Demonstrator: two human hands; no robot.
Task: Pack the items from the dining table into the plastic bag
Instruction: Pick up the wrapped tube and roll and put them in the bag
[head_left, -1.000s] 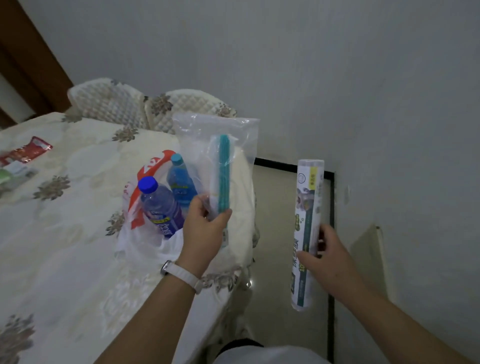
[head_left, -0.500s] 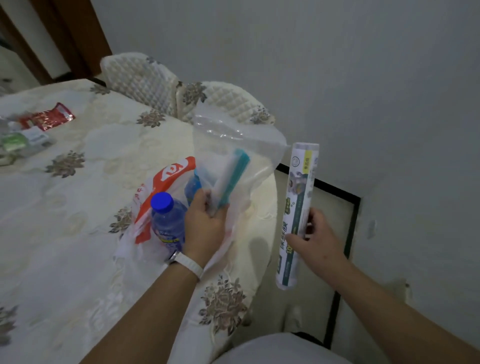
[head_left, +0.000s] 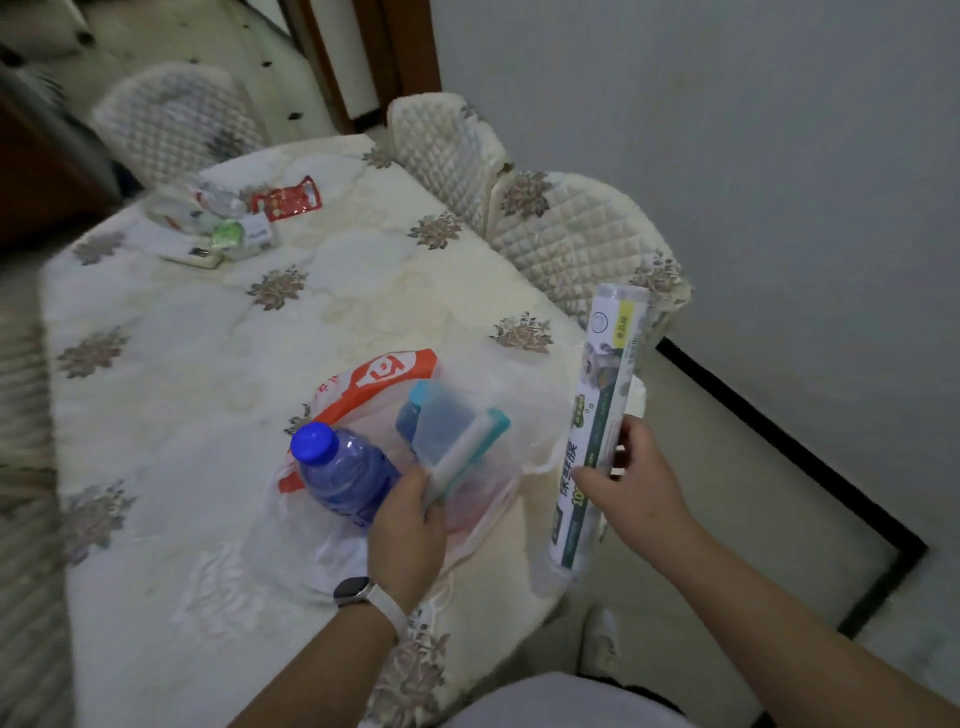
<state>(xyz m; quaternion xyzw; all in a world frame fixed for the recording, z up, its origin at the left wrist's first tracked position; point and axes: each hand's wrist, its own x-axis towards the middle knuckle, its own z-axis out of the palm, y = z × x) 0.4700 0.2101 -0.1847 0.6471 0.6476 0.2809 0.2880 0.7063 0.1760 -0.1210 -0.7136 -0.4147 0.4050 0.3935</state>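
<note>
A white plastic bag (head_left: 363, 384) with orange print lies open on the dining table (head_left: 208, 364) near its right edge. Inside it sit a blue-capped water bottle (head_left: 343, 470) and a second blue bottle (head_left: 415, 415). My left hand (head_left: 408, 525) grips a clear zip pouch with a teal and white strip (head_left: 467, 447), lowered into the bag's mouth. My right hand (head_left: 631, 483) holds a long white roll of cling film (head_left: 597, 415) nearly upright, just right of the bag and over the table's edge.
At the table's far left corner lie a red packet (head_left: 285, 198), a green and white pack (head_left: 241, 236) and other small items. Quilted chairs (head_left: 566, 234) stand along the far and right sides. A wall rises on the right, with floor below.
My left hand has lowered and tilted the zip pouch down into the bag. The view has swung left and up, showing more of the table. My right hand still holds the roll upright.
</note>
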